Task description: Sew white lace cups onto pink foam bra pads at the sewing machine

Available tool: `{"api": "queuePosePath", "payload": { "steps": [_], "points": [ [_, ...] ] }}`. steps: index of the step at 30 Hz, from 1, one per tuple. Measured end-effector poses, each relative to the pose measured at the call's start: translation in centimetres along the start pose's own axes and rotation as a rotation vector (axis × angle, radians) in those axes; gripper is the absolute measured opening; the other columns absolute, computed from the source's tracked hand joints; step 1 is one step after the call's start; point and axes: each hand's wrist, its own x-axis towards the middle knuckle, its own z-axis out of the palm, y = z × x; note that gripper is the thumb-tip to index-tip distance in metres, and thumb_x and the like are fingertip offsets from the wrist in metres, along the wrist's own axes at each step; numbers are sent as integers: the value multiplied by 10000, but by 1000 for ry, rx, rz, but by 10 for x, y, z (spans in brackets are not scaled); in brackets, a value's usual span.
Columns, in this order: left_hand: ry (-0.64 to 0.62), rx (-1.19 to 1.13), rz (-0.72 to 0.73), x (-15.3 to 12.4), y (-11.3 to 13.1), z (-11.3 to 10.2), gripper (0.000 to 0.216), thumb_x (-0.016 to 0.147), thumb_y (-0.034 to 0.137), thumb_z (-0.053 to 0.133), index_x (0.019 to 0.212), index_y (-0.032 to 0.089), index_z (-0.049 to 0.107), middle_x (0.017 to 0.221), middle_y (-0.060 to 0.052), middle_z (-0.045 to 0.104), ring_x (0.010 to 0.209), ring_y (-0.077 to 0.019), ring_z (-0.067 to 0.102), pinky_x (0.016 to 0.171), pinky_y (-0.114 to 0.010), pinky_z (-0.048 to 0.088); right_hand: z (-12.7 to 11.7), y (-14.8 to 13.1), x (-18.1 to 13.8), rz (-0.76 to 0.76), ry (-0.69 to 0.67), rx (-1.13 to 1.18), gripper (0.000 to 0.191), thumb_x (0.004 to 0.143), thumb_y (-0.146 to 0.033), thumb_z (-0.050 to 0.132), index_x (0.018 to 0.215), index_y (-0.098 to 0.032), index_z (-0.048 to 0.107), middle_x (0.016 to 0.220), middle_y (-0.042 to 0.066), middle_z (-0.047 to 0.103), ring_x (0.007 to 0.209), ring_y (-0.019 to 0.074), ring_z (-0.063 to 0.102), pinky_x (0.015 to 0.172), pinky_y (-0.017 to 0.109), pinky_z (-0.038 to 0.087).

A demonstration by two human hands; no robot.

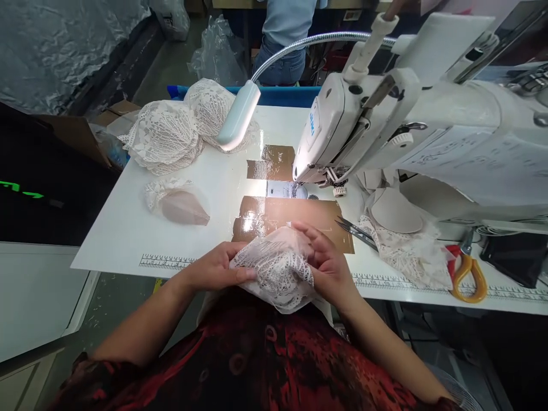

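Observation:
Between my two hands, at the table's front edge, is a white lace bra cup (pixel 278 274) with sheer fabric around it. My left hand (pixel 222 265) pinches its left side, thumb on top of the lace. My right hand (pixel 327 265) grips the right side, its fingers curled behind the fabric. Just beyond lies brown tape (pixel 295 214) stuck on the white table, in front of the needle area of a sewing machine (pixel 334 125). A single lace-edged cup piece (pixel 182 204) rests to the left of my hands.
Stacked lace cups (pixel 166 134) sit at the back left under a lamp (pixel 240 114). On the right are thread snips (pixel 357 231), more lace pieces (pixel 398 228), orange-handled scissors (pixel 470 279) and a black item (pixel 516 257). A person in blue (pixel 286 28) is beyond the table.

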Motion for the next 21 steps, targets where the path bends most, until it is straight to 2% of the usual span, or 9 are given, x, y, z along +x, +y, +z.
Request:
{"api": "queuePosePath", "payload": {
  "steps": [3,4,6,9,11,13,15,18,21],
  "points": [
    [66,-40,4,2,1,9,263,860,380,575,815,123,612,715,-12,560,630,-114,496,588,-216,403,-2,6,8,-54,41,-70,288,745,-463,685,879,-214,627,666,-11,559,586,126,492,547,249,409],
    [100,-33,20,3,1,11,288,874,389,555,776,122,602,694,-8,548,610,-106,481,567,-210,389,-3,7,10,-70,44,-70,309,783,-508,626,774,-199,619,674,-1,556,602,127,489,555,250,403],
    [153,11,38,6,0,13,324,881,401,545,724,121,589,670,-3,536,591,-98,463,545,-205,370,-5,7,12,-73,12,-40,423,843,-572,500,708,-187,611,704,18,570,639,140,503,574,258,404],
    [207,-1,-7,8,-3,10,368,864,435,563,671,121,578,619,1,526,558,-96,450,524,-209,372,-8,5,11,-29,-57,-61,362,798,-538,590,720,-186,626,689,10,575,630,140,504,576,255,400],
    [339,-180,-26,9,-4,8,402,866,498,524,734,127,604,665,-22,580,615,-128,519,581,-234,442,-8,4,9,-32,-13,-57,283,751,-463,676,692,-192,623,644,-10,552,586,121,472,556,242,383],
    [433,-435,-3,8,-5,9,499,845,608,464,910,141,626,843,-70,652,791,-191,604,718,-299,507,-8,4,9,-88,97,30,248,750,-438,683,696,-201,633,648,-14,553,582,114,458,554,238,381],
    [358,-627,20,8,-6,15,622,770,684,497,1096,162,588,1047,-113,650,977,-252,608,831,-365,511,-6,3,11,-152,166,81,224,760,-417,679,689,-207,643,647,-18,546,589,111,448,562,237,381],
    [209,-711,-28,14,-6,30,570,726,476,675,1191,169,555,1126,-127,641,1048,-274,600,875,-378,501,1,2,17,-187,139,-28,242,762,-362,688,599,-191,634,587,-26,495,575,104,421,547,236,355],
    [337,-738,-46,23,-7,42,454,646,133,676,1097,148,625,1009,-89,691,977,-243,628,873,-338,490,8,1,21,-134,116,-9,241,740,-352,708,576,-186,649,576,-23,517,564,103,436,529,236,354]
  ]
}}
